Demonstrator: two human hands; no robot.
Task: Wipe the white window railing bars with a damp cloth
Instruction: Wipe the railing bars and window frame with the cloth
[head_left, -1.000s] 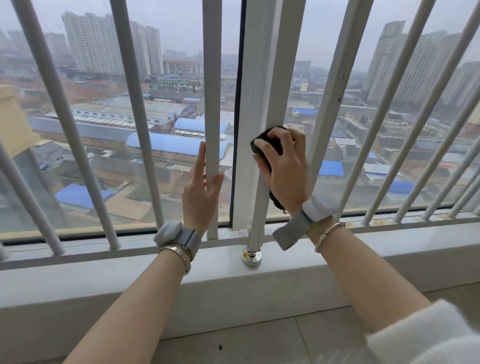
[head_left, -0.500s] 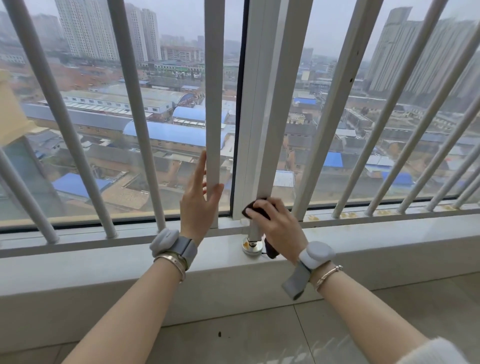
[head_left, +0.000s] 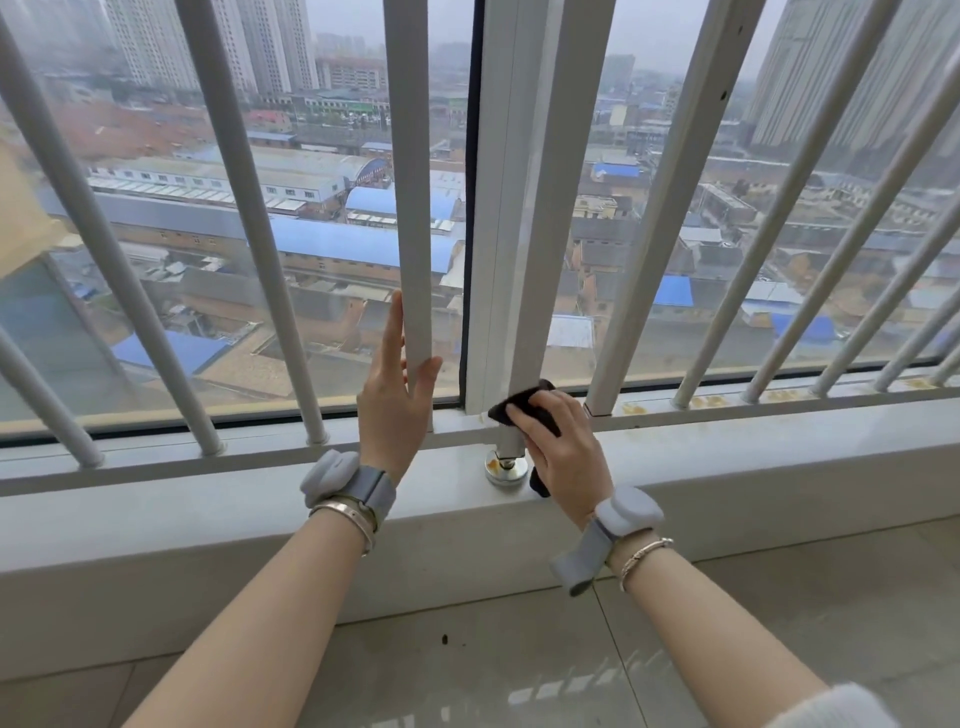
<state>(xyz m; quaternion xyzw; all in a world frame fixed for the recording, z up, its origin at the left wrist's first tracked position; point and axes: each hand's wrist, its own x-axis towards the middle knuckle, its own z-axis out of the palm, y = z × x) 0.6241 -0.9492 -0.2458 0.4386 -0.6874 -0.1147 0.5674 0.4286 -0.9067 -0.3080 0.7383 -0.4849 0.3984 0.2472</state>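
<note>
Beyond the glass (head_left: 337, 364), a hazy city: blue-roofed sheds (head_left: 358, 244) in the middle ground, a long grey-roofed block (head_left: 156, 213) to the left, pale tower blocks (head_left: 218, 41) far off at upper left and more towers (head_left: 841, 67) at upper right. Below the window, a pale grey sill (head_left: 208, 499) running the full width. Underneath, grey floor tiles (head_left: 519, 675) with a small dark speck (head_left: 444, 639) near the sill's base.
</note>
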